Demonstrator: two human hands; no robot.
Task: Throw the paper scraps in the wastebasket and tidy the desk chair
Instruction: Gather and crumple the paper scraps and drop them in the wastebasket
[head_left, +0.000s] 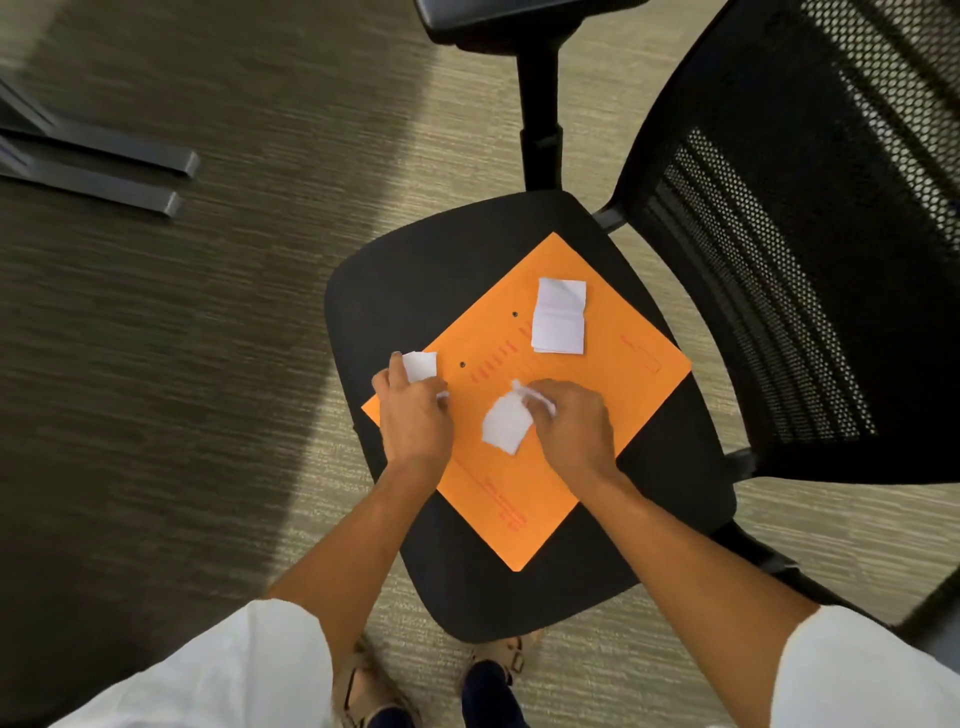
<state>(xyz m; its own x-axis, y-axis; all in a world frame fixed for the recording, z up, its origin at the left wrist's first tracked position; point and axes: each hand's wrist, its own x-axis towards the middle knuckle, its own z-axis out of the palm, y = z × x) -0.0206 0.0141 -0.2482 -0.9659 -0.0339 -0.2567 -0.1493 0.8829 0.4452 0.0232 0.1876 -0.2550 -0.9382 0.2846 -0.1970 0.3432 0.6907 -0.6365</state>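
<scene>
A black desk chair seat (415, 280) fills the middle of the view, with an orange folder (613, 374) lying flat on it like a diamond. My left hand (413, 415) grips a small white paper scrap (420, 365) at the folder's left corner. My right hand (571, 426) pinches a second, crumpled white scrap (505, 427) just above the folder's middle. A third folded white scrap (560, 317) lies loose on the folder's far part, beyond both hands. No wastebasket is in view.
The chair's mesh backrest (810, 249) rises at the right and an armrest (514, 21) juts out at the top. Dark metal desk feet (119, 171) lie on the carpet at the left. My feet (431, 686) stand against the seat's front edge.
</scene>
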